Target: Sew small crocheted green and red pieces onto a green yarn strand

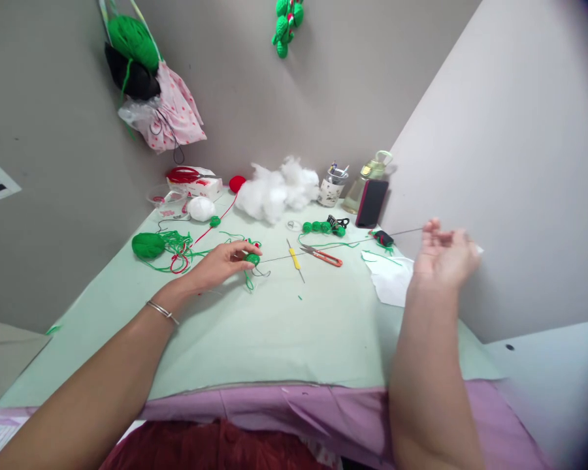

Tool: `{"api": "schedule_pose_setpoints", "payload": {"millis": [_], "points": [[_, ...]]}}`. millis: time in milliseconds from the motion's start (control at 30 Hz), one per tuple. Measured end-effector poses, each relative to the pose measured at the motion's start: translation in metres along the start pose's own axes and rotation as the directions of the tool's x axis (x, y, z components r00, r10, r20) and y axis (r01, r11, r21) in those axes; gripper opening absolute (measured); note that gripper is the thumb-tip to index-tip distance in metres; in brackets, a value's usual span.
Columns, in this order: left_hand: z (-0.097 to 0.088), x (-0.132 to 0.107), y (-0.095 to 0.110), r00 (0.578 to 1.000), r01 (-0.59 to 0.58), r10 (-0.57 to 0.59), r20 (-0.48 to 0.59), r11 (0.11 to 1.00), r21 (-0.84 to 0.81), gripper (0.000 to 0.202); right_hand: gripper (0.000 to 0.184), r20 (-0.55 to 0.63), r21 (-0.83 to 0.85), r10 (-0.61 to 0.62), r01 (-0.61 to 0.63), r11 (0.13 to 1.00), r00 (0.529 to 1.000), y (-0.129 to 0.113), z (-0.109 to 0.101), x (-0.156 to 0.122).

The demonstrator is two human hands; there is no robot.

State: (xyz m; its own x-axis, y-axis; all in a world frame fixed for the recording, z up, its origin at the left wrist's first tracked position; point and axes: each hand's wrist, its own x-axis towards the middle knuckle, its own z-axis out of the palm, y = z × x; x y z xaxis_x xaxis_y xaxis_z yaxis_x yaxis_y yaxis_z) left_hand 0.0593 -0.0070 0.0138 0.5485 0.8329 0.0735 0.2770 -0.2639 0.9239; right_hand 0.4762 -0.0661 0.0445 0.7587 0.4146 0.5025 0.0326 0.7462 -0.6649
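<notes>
My left hand pinches a small green crocheted ball just above the table, its green yarn tail hanging down. A dark thread runs taut from the ball to my right hand, raised at the right near the wall. The fingers of my right hand are closed on the thread; they are somewhat blurred, and whether a needle is in them I cannot make out. Under the thread lie a yellow-handled crochet hook and orange thread snips. Behind them rests a row of green crocheted balls.
White stuffing is heaped at the back, beside a pen cup, a bottle and a phone. Green yarn lies tangled at left, near red scissors. Torn white paper sits by my right forearm.
</notes>
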Motion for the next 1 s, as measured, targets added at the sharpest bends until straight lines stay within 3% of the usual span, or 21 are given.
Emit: {"api": "schedule_pose_setpoints", "payload": {"millis": [67, 133, 233, 267, 333, 400, 433, 467, 533, 567, 633, 700, 800, 867, 900, 933, 1000], "points": [[-0.004, 0.0, -0.001, 1.0, 0.004, -0.004, -0.006, 1.0, 0.007, 0.032, 0.02, -0.05, 0.016, -0.097, 0.098, 0.995, 0.994, -0.005, -0.011, 0.008], [-0.006, -0.001, 0.0, 1.0, 0.007, -0.007, 0.004, 1.0, -0.003, 0.033, 0.014, -0.03, 0.004, -0.127, 0.127, 0.992, 0.991, -0.009, -0.005, 0.005], [-0.003, -0.002, 0.002, 0.999, 0.017, -0.015, 0.034, 0.998, -0.053, 0.035, 0.016, 0.126, -0.156, 0.045, -0.025, 0.987, 0.991, -0.009, 0.032, -0.021], [-0.002, -0.003, 0.003, 0.999, 0.022, -0.018, 0.048, 0.997, -0.076, 0.036, 0.014, 0.229, -0.236, 0.145, -0.089, 0.968, 0.963, -0.008, 0.048, -0.036], [0.002, -0.004, 0.005, 0.997, 0.029, -0.019, 0.079, 0.991, -0.131, 0.035, 0.012, 0.476, -0.387, 0.338, -0.152, 0.91, 0.812, -0.006, 0.078, -0.071], [0.006, -0.005, 0.008, 0.995, 0.031, -0.013, 0.099, 0.983, -0.179, 0.035, 0.018, 0.584, -0.474, 0.455, -0.174, 0.864, 0.672, -0.003, 0.1, -0.107], [0.008, -0.005, 0.009, 0.995, 0.029, -0.009, 0.104, 0.98, -0.196, 0.034, 0.021, 0.644, -0.552, 0.526, -0.139, 0.822, 0.555, -0.001, 0.107, -0.124], [0.009, -0.006, 0.01, 0.994, 0.025, -0.004, 0.105, 0.978, -0.206, 0.034, 0.021, 0.677, -0.596, 0.558, -0.088, 0.798, 0.48, 0.001, 0.112, -0.138], [0.011, -0.006, 0.013, 0.994, 0.023, 0.0, 0.108, 0.976, -0.215, 0.033, 0.018, 0.719, -0.629, 0.571, 0.021, 0.778, 0.396, 0.003, 0.116, -0.159], [0.011, -0.006, 0.013, 0.994, 0.023, 0.001, 0.111, 0.976, -0.219, 0.033, 0.016, 0.734, -0.625, 0.561, 0.059, 0.778, 0.383, 0.004, 0.117, -0.165], [0.011, -0.006, 0.014, 0.993, 0.022, 0.006, 0.12, 0.973, -0.23, 0.033, 0.016, 0.743, -0.613, 0.549, 0.062, 0.787, 0.383, 0.005, 0.116, -0.167], [0.011, -0.007, 0.014, 0.991, 0.02, 0.012, 0.135, 0.972, -0.236, 0.034, 0.018, 0.713, -0.602, 0.552, -0.025, 0.798, 0.432, 0.005, 0.115, -0.159], [0.009, -0.008, 0.014, 0.986, 0.028, 0.009, 0.164, 0.976, -0.217, 0.036, 0.015, 0.6, -0.555, 0.511, -0.14, 0.82, 0.616, 0.005, 0.109, -0.138], [0.009, -0.009, 0.015, 0.984, 0.033, 0.005, 0.176, 0.977, -0.212, 0.035, 0.014, 0.511, -0.535, 0.448, -0.137, 0.834, 0.733, 0.005, 0.106, -0.126], [0.009, -0.009, 0.015, 0.984, 0.03, 0.009, 0.178, 0.976, -0.215, 0.035, 0.014, 0.478, -0.535, 0.424, -0.128, 0.835, 0.769, 0.005, 0.104, -0.122], [0.009, -0.009, 0.016, 0.983, 0.026, 0.014, 0.183, 0.976, -0.218, 0.035, 0.014, 0.46, -0.54, 0.416, -0.126, 0.833, 0.784, 0.004, 0.103, -0.119], [0.009, -0.01, 0.016, 0.981, 0.017, 0.024, 0.191, 0.978, -0.209, 0.036, 0.017, 0.474, -0.55, 0.452, -0.148, 0.822, 0.756, 0.004, 0.102, -0.117]]}}
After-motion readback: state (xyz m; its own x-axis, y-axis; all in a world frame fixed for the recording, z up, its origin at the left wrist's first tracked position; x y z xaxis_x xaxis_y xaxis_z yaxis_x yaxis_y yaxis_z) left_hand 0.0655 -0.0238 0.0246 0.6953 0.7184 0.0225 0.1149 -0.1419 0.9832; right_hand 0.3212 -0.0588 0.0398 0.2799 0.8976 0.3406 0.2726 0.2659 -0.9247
